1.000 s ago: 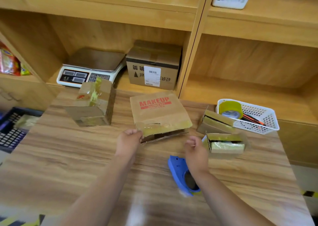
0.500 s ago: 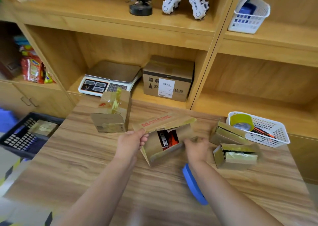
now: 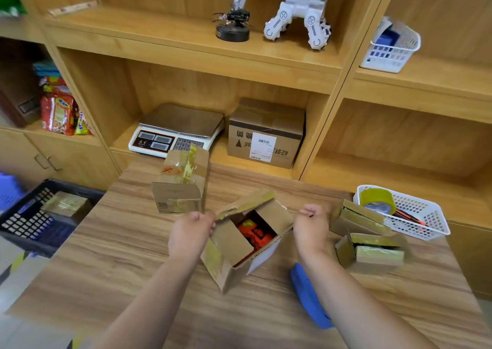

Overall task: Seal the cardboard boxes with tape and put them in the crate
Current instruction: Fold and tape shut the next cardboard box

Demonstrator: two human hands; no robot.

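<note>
Open cardboard box (image 3: 231, 241) — left fingers (image 3: 206, 219) clamped on its flap, right fingers (image 3: 310, 211) curled just beside it, grip unclear.

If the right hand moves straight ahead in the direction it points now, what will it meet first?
Likely the labelled box on the shelf. The right hand points forward, to the right of the open box, and only bare table lies between. Depth is unclear, so this is a guess.

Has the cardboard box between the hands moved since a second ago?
Yes. Flat and closed before, the open box is now tilted, lid lifted by the left hand, and farther toward the person from the upright taped box.
</note>
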